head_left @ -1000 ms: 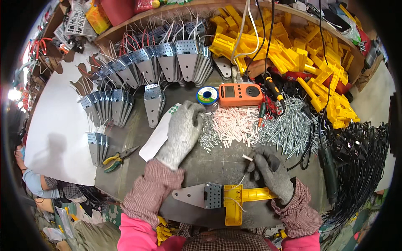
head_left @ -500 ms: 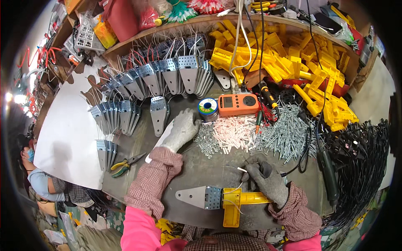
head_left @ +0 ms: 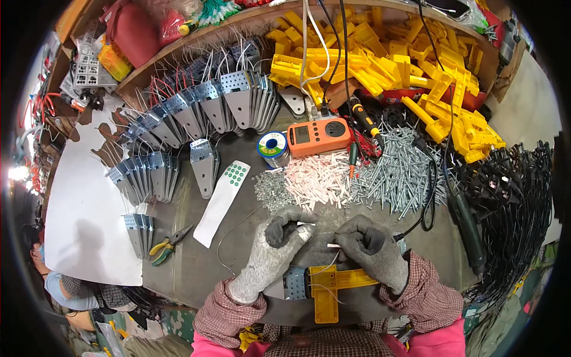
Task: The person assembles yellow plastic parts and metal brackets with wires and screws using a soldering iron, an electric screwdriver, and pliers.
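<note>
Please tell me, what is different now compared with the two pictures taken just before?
The left hand has drawn back from the pile of small white tubes toward the right hand, and now pinches one white tube at its fingertips. Both hands meet above the yellow plastic bracket with thin wire between them. The bracket, the orange meter and the pliers stayed in place.
</note>
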Demonstrator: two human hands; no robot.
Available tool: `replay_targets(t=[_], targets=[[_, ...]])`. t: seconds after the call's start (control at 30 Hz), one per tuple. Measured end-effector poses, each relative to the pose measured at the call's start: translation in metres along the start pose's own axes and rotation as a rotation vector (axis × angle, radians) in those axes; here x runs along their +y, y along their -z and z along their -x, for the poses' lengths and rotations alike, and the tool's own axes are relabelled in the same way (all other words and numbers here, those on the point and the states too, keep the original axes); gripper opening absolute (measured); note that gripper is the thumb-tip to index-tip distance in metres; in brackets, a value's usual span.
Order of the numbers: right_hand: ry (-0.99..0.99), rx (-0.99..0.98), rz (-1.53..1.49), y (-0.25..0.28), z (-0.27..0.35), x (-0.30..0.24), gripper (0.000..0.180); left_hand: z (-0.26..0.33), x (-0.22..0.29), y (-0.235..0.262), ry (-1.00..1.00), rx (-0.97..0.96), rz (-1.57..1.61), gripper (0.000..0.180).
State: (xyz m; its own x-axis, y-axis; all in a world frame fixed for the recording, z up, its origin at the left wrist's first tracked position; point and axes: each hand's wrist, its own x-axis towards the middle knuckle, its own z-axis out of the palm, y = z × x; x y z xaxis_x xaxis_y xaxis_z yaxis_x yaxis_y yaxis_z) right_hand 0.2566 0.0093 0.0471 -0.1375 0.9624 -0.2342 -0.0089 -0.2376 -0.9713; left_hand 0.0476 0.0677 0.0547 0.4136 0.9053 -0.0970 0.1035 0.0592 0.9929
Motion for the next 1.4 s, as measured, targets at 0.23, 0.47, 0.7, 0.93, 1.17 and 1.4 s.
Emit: replay_targets(t=[0.23,0.47,0.7,0.93,1.17,1.4], targets=[[0.138,0.035,0.258,0.002,-0.003,0.011,0.012,0.003,0.0,-0.005,0.01,-0.047,0.037,0.016],[0.055,0.023,0.131,0.002,-0.003,0.014,0.012,0.006,0.002,-0.009,-0.028,0.003,-0.019,0.017],[0.17,0.048,0.272,0.004,-0.005,0.027,0.016,0.007,-0.003,-0.015,-0.202,0.037,-0.192,0.014],[0.258,0.069,0.477,0.0,-0.006,0.015,0.013,-0.001,-0.009,-0.01,-0.491,0.097,-0.536,0.015],[0.258,0.042,0.49,0.0,-0.008,0.014,0.012,-0.002,-0.01,-0.007,-0.502,0.03,-0.653,0.016],[0.114,-0.026,0.311,0.005,-0.006,0.006,0.016,-0.001,-0.007,-0.004,0.117,-0.134,0.129,0.016]])
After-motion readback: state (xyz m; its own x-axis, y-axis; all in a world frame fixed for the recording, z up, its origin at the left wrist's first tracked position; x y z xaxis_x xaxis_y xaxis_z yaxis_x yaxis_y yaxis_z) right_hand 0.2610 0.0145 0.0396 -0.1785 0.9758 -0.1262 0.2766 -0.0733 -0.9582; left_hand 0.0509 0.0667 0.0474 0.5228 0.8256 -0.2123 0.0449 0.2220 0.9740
